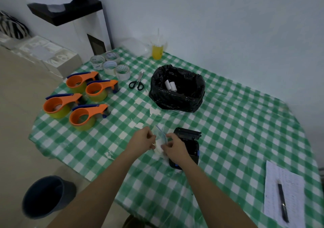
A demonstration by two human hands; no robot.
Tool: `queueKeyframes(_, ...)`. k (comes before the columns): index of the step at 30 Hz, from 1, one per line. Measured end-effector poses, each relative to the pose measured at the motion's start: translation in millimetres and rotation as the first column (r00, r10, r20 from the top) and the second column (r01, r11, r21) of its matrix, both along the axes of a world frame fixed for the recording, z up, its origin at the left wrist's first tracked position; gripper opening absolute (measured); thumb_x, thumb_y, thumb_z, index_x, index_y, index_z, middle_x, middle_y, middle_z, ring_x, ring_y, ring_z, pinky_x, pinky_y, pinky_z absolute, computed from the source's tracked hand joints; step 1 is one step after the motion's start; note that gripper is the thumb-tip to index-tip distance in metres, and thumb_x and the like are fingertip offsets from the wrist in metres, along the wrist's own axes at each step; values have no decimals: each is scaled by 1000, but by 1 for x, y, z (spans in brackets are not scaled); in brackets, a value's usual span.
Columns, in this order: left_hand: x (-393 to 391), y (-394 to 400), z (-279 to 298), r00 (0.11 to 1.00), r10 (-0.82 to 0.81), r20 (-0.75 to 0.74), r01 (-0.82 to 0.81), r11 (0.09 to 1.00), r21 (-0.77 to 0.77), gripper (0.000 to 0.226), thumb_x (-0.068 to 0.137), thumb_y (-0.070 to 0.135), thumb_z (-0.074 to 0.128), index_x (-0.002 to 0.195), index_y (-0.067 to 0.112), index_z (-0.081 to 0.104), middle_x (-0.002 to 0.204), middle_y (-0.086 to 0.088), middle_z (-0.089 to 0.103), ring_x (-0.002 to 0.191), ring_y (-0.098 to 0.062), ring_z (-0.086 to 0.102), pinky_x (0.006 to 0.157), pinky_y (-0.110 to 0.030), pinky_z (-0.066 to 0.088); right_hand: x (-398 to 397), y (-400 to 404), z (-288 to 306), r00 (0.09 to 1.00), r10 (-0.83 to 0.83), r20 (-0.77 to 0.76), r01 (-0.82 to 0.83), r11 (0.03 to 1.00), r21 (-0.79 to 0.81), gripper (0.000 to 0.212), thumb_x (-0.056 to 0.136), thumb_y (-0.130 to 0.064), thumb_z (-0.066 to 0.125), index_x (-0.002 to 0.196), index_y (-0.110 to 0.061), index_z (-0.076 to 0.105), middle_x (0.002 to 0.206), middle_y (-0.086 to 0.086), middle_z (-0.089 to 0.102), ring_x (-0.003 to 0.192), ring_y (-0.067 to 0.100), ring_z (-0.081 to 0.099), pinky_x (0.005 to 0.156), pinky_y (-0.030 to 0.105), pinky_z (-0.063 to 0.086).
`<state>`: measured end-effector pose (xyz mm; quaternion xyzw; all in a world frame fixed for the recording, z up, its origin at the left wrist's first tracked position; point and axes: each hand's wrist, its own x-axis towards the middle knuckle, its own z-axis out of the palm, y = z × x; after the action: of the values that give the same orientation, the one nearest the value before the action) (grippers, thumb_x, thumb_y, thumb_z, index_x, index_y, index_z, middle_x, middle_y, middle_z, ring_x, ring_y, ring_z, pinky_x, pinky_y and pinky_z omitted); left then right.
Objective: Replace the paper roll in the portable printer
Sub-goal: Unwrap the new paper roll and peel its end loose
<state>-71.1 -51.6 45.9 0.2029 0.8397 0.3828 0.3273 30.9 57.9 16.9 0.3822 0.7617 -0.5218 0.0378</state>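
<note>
**Both hands worked a clear bag open beside the waiting printer**

The left hand [142, 139] and right hand [172, 146] met over the near middle of the table [236, 122], which wore a green-and-white checked plastic cloth. Their fingers were narrowly pinched on opposite sides of a small clear zip bag with a blue seal strip [161, 134], apparently to pull its mouth apart; something white, probably the new paper roll [158, 147], showed through it between the hands.

Just right of the hands, partly under the right wrist, lay the black portable printer [188, 143] with its lid raised toward the far side, likely left open so the roll could drop straight in.

Farther off stood a bin lined with a black plastic bag [177, 89] holding small white rolls [170, 85], seemingly spent ones kept clear of the work.
</note>
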Motion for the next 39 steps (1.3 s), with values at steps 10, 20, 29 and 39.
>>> queueKeyframes(10, -9, -17, -5, 964, -141, -224, 92, 972, -218, 17, 89, 23, 54, 77, 12, 49, 91, -15, 66, 76, -29, 62, 68, -42, 49, 9, 15, -2, 992, 118, -45, -96, 936, 338, 35, 89, -12, 57, 123, -14, 49, 117, 5, 53, 90, 25, 59, 75, 31, 48)
queueKeyframes(20, -2, -7, -27, 984, -52, -171, 33, 994, -108, 20, 87, 30, 58, 77, 16, 49, 92, -7, 57, 80, -22, 57, 69, -31, 42, -4, 13, -8, 773, 616, 155, -366, 234, 901, 12, 69, -18, 75, 81, -22, 71, 87, -9, 73, 89, 18, 59, 74, 30, 50)
queueKeyframes(29, -1, -1, -46, 1000, 11, -25, -14, 991, -130, 25, 86, 38, 58, 90, 14, 54, 102, -8, 66, 81, -21, 60, 77, -37, 50, -16, 17, -25, 750, 512, 420, -624, 336, 705, 54, 51, -38, 86, 96, -15, 68, 91, 4, 71, 87, 26, 65, 87, 39, 52)
queueKeyframes(39, -2, 13, -64, 899, 246, 363, -220, 969, -113, 30, 84, 26, 64, 108, 9, 56, 113, -16, 63, 102, -33, 62, 94, -48, 52, -29, 17, -35, 807, 494, 323, -577, 548, 605, 43, 82, -31, 61, 119, -14, 49, 125, 6, 50, 116, 27, 44, 98, 38, 35)
